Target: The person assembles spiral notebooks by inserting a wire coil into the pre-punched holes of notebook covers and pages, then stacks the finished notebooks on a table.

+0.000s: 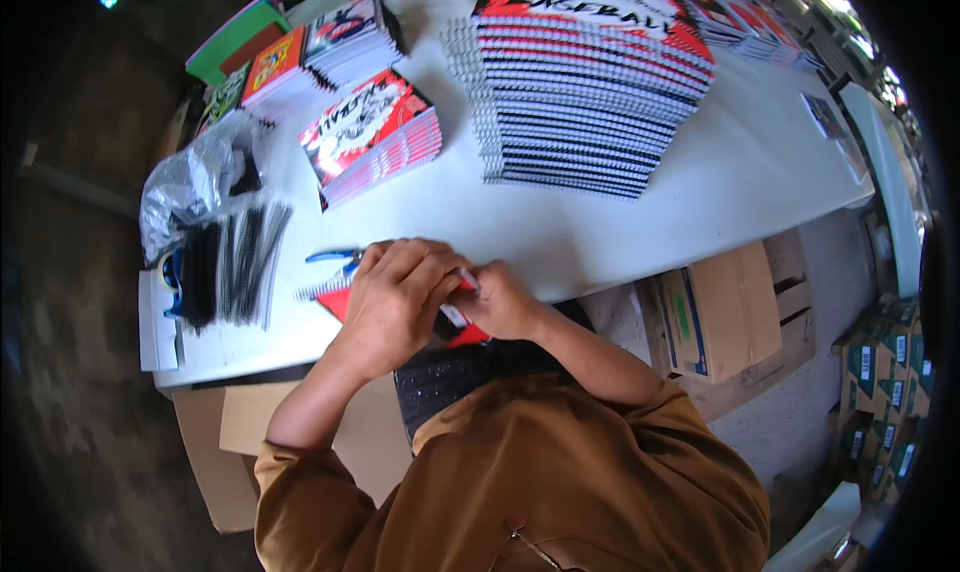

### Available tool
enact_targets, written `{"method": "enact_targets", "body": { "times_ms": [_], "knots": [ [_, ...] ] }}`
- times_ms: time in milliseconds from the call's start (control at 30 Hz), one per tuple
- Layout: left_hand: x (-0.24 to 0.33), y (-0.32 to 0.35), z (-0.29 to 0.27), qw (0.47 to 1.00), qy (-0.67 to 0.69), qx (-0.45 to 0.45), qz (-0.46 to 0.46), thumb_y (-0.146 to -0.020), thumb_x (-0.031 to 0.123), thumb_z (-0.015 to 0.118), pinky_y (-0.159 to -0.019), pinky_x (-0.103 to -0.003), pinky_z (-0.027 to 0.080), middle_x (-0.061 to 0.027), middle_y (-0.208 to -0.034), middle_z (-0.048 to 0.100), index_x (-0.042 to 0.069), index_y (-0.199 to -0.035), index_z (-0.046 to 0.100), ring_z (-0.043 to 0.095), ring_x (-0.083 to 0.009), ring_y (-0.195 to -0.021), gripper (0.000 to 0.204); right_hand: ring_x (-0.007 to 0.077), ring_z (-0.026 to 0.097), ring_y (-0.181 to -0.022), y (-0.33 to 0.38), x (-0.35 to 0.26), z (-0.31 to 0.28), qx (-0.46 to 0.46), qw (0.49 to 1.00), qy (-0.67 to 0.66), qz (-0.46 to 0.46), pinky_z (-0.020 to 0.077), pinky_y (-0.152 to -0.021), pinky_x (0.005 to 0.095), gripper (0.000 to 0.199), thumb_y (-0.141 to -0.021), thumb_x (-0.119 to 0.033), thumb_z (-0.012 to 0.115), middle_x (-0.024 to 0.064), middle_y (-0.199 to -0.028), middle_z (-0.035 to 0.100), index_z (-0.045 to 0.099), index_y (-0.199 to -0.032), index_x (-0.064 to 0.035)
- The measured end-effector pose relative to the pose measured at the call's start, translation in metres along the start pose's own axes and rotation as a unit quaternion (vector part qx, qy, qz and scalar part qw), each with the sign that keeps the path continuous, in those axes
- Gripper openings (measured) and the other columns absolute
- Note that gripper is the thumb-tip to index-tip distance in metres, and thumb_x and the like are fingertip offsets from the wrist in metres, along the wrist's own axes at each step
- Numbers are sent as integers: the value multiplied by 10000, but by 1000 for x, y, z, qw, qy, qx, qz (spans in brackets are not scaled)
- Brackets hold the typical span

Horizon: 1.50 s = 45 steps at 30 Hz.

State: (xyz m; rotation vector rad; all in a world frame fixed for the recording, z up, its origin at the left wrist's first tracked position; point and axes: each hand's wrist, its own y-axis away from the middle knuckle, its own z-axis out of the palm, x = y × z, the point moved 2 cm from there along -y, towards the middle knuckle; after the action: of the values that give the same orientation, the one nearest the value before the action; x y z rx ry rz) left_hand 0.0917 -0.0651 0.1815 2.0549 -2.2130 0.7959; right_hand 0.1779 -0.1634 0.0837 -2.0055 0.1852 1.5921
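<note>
A red and black booklet [470, 334] lies at the table's front edge, mostly covered by my hands. My left hand [395, 297] is closed over its upper side, fingers curled and pointing right. My right hand [505, 302] pinches the booklet's right part, close to the left fingertips. What lies between the fingertips is hidden. Just beyond my left hand is a blue-handled tool [335, 255], perhaps pliers, its other end covered. A row of wire loops shows left of my left hand along the booklet's edge.
Bundled black binding coils [235, 267] lie at left beside a clear plastic bag [195, 187]. A small booklet stack [370, 132] stands ahead, with a tall pile of coil-bound booklets [590, 102] to its right. Cardboard boxes [735, 307] sit below the white table [740, 197].
</note>
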Motion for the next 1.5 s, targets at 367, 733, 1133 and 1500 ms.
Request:
{"method": "enact_targets", "body": {
  "times_ms": [367, 733, 1133, 1500],
  "knots": [
    [33, -37, -25, 998, 16, 67, -1, -616, 188, 774, -616, -298, 333, -5, -683, 549, 103, -771, 656, 509, -168, -613, 212, 356, 625, -732, 0, -63, -40, -19, 999, 19, 35, 482, -644, 374, 323, -861, -123, 553, 183, -805, 627, 437, -1144, -23],
    [50, -81, -37, 811, 288, 498, -106, -825, 199, 643, -1041, -362, 223, -184, -1380, 278, -67, -1349, 246, 318, -245, -1236, 709, 195, 447, -1118, -25, -140, -129, 295, 905, -132, -277, 332, -963, 294, 446, -885, -120, 528, 127, -1217, 450, 345, -1270, 13],
    [59, -255, -10, 996, -21, 24, -88, -865, 233, 553, -893, -437, 413, -259, -1069, 561, -5, -1136, 514, 514, -379, -1047, 362, 331, 420, -1213, -78, -62, -217, 497, 859, 52, -112, 309, -1002, 330, 594, -922, -330, 418, 281, -1312, 396, 295, -1323, 90],
    [-31, -204, 25, 877, 175, 365, -258, -912, 321, 501, -640, -283, 438, -155, -812, 627, -27, -963, 627, 539, -157, -640, 373, 272, 605, -930, -74, -70, -221, 552, 802, 171, -149, 448, -808, 339, 489, -944, -403, 383, 176, -996, 632, 489, -1220, -14]
  ]
}}
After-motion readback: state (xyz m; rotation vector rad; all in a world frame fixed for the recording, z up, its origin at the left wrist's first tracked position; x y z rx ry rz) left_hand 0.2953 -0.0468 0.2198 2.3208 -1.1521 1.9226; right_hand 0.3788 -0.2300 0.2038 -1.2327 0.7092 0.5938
